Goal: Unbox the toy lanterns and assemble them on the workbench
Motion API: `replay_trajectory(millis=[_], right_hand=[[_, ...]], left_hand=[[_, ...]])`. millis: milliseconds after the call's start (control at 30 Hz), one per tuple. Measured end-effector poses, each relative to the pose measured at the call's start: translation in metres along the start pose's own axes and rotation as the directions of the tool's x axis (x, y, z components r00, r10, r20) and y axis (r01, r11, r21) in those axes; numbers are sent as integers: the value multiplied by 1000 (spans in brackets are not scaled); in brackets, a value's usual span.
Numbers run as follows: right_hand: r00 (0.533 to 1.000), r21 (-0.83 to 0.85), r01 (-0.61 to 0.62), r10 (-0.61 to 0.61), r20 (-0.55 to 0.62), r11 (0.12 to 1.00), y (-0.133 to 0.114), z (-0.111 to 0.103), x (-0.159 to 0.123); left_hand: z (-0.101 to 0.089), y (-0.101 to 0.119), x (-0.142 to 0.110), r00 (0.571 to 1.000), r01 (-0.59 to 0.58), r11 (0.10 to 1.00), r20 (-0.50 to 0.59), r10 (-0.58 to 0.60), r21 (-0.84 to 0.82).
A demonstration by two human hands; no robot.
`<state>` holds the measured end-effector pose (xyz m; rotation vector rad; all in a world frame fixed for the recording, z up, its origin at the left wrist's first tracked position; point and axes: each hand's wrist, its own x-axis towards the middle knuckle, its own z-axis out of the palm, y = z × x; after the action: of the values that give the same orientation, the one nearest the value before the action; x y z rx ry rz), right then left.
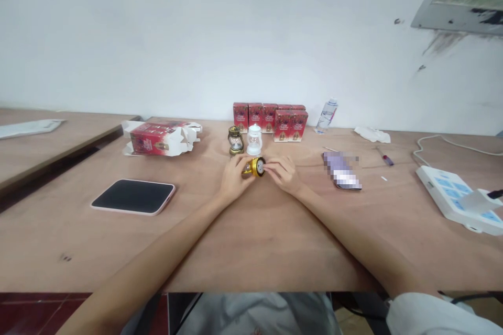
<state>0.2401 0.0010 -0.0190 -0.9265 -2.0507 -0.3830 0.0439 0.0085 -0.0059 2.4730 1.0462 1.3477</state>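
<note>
Currently holding the gold lantern (253, 168) sideways, long axis left to right, over the table (255, 241) in left fingers (240, 161) wrapped round its body, with right fingers (274, 167) bunched at its right-facing base (260, 167), whether gripping anything impossible to tell.

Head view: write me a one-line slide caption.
Left hand holds a gold lantern sideways, right hand at its base, with a bronze lantern, white lantern and red boxes behind.
</note>
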Motion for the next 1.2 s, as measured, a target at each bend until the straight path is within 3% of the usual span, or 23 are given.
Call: replay_trajectory(millis=[200,600,733,900,1200], right_hand=[[994,-27,108,-107,31,994,-1,-1,1],[954,-80,281,-287,-82,956,-3,1,3],[946,-122,306,-316,-71,944,-4,4,3],[892,-187,391,-421,-166,901,-9,1,7],[886,-131,372,-393,-244,919,-12,1,8]], left_hand=[[1,-2,-1,1000,-19,999,-3,20,48],[1,-3,-4,1000,-16,985,17,14,173],[1,-5,-3,999,-40,981,15,37,188],[1,-7,-3,996,-88,975,-1,90,207],[1,-7,-3,994,-101,971,-9,106,215]])
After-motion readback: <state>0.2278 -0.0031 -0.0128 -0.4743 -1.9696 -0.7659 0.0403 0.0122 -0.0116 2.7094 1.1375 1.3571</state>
